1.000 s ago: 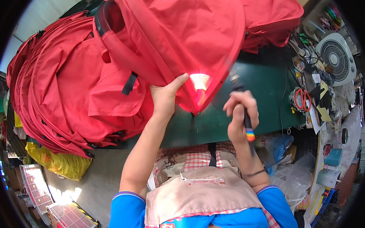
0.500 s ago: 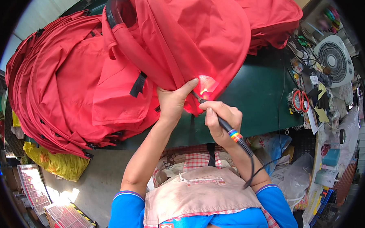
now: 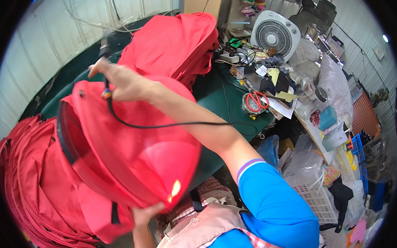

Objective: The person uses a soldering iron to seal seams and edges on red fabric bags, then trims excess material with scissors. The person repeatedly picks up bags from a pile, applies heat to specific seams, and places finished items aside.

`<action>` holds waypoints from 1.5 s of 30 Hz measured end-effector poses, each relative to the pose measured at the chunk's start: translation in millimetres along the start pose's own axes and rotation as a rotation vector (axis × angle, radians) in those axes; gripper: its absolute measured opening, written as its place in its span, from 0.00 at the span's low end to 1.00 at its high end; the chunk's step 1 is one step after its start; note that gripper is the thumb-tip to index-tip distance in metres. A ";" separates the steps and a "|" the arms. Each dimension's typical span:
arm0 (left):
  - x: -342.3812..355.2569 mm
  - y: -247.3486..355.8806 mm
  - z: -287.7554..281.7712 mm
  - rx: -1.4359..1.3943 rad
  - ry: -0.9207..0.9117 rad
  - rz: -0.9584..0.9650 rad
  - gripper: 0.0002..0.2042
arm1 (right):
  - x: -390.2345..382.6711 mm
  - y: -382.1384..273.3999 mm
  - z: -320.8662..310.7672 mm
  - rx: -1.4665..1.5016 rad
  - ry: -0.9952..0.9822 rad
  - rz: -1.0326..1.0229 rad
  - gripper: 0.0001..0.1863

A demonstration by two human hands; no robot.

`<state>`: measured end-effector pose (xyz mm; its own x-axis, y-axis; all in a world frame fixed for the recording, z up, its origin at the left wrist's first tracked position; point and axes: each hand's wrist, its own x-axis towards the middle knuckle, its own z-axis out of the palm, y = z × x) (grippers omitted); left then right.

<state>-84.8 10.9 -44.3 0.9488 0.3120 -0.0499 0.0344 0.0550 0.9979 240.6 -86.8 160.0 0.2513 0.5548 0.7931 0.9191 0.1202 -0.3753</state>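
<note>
- My right fingers are curling around the banded handle of a corded, soldering-iron-like pen (image 3: 106, 92), though motion is blurring the hand (image 3: 123, 83).
- My left hand (image 3: 145, 213) is closing on the red fabric bag's (image 3: 133, 144) lower edge, thumb showing; I'm not seeing the fingers underneath.
- That bag is lying before me, leaning over the red stack (image 3: 37, 188) and the green tabletop (image 3: 213, 96).
- I'm judging it light and floppy, hardly slippery, folding unless pinched; I'm favouring its seamed edge for holding.
- The pen is looking light and rigid, its tip possibly hot, so I'm trusting only the handle.
- Its black cord (image 3: 163, 126) is trailing across my right forearm, likely tugging.
</note>
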 end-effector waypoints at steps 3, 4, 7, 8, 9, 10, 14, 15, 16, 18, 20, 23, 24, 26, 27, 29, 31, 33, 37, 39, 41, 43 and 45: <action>-10.9 43.7 -70.9 0.689 -0.277 0.248 0.59 | 22.5 13.0 12.1 0.183 -0.212 0.071 0.22; -21.5 33.1 -100.2 0.708 -0.126 0.355 0.58 | 25.2 18.0 10.2 0.139 -0.229 0.087 0.20; -34.2 50.9 -147.0 0.497 0.531 0.344 0.43 | 39.5 27.8 6.4 0.082 0.062 -0.201 0.16; -27.6 68.7 -152.9 0.339 0.737 0.333 0.35 | 44.0 45.7 -4.7 0.182 0.215 -0.242 0.18; -16.9 112.0 -128.8 0.404 1.022 0.482 0.25 | 52.9 27.3 -9.2 -0.006 0.489 -0.421 0.19; 0.5 93.8 -143.7 0.128 1.311 0.727 0.18 | 51.7 7.1 -29.5 -0.037 0.578 -0.367 0.19; 37.9 40.1 -32.9 0.414 0.718 0.518 0.31 | 59.6 -107.6 -59.3 0.105 0.773 -0.040 0.24; 40.8 45.0 13.6 0.492 0.360 0.463 0.37 | 57.9 -113.1 -64.3 -0.134 0.754 -0.197 0.26; 42.3 50.0 51.2 0.596 0.068 0.413 0.43 | 53.7 -120.8 -62.3 -0.103 0.717 -0.238 0.25; 55.5 33.4 104.7 0.011 0.048 0.512 0.38 | 36.8 -144.1 -51.6 -0.202 0.593 -0.289 0.25; 80.2 36.9 77.8 -0.585 0.180 0.339 0.31 | 21.7 -135.3 -29.4 -0.256 0.519 -0.353 0.22; 83.4 70.2 41.1 -1.012 0.081 0.267 0.29 | -18.4 -69.2 -10.0 -0.269 0.356 -0.439 0.23; 81.9 61.8 17.2 -1.053 -0.012 0.203 0.29 | -37.2 -46.9 -1.2 -0.255 0.285 -0.348 0.23; 77.4 44.7 -15.5 -1.097 -0.095 0.093 0.30 | -70.3 -14.0 17.7 -0.235 0.228 -0.144 0.21; 76.5 41.7 -24.0 -1.101 -0.079 0.058 0.30 | -75.9 -3.8 28.6 -0.204 0.260 -0.110 0.21; 78.2 36.2 -16.4 -0.967 -0.153 0.005 0.26 | -74.3 0.4 52.6 -0.145 0.310 -0.049 0.20; 82.1 27.7 14.0 -0.604 -0.046 -0.006 0.25 | -66.9 -9.3 66.1 -0.106 0.256 -0.071 0.18; 94.5 20.1 36.3 -0.513 0.029 0.034 0.30 | -62.4 -28.5 63.8 -0.043 0.143 -0.039 0.17; 94.3 19.3 37.9 -0.472 0.070 0.026 0.29 | -96.5 -63.2 28.2 0.049 0.274 0.039 0.11; 93.3 23.8 34.3 -0.432 0.046 -0.008 0.27 | -125.0 -89.4 16.0 0.183 0.405 0.119 0.19; 88.9 22.3 26.8 -0.395 0.061 -0.024 0.27 | -155.1 -122.1 16.8 0.226 0.393 0.225 0.26; 88.1 19.7 31.7 -0.363 0.133 0.065 0.24 | -182.1 -158.1 12.6 0.128 0.182 0.369 0.24; 92.8 13.3 35.9 -0.335 0.152 0.127 0.23 | -197.4 -180.9 13.4 0.155 0.043 0.571 0.16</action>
<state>15.0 6.6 -34.2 0.8805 0.4722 0.0429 -0.2090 0.3053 0.9290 20.6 -207.1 65.0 0.7082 0.5334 0.4626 0.5804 -0.0667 -0.8116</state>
